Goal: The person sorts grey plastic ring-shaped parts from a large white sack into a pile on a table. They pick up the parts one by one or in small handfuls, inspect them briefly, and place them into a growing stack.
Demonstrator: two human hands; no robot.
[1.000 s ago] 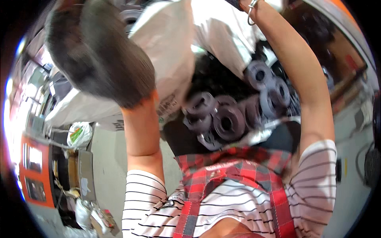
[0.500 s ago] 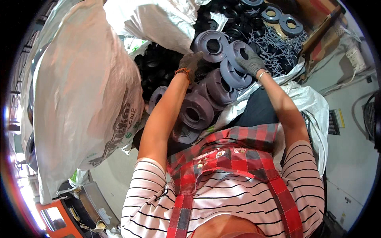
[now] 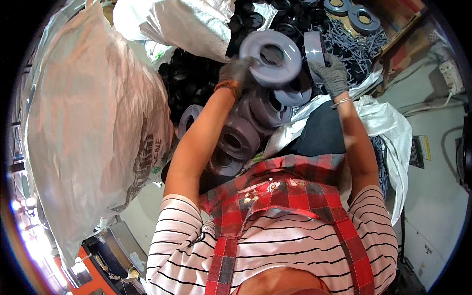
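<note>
Two gloved hands, the left hand [image 3: 235, 73] and right hand [image 3: 332, 73]; about eight grey plastic spools [image 3: 271, 58] in the near pile; two more grey spools [image 3: 355, 14] far right; three white woven sacks [image 3: 93, 137]; black rings [image 3: 194, 81] and grey clips [image 3: 356, 46] too many to count.

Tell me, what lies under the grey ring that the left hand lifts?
Under the grey ring in the left hand more grey rings lie stacked, with black rings beside them. What is under that stack stays hidden.
</note>
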